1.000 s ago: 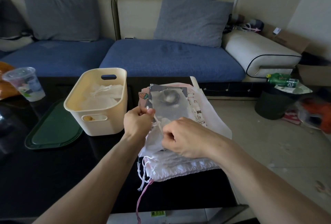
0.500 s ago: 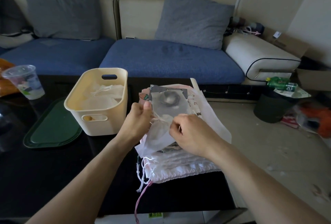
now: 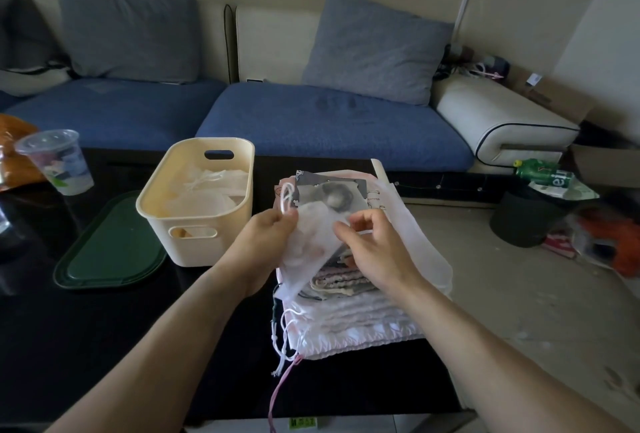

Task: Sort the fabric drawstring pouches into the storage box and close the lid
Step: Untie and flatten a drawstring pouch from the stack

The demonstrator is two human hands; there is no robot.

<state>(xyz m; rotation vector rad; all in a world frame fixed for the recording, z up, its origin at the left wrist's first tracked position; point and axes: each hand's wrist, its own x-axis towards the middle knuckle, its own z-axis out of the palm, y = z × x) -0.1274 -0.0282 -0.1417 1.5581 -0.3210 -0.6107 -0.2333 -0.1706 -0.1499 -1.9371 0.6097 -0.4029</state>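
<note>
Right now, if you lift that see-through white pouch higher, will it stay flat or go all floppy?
Probably floppy: the sheer pouch already sags from the left hand. It looks very light and thin, so it may flutter.
</note>
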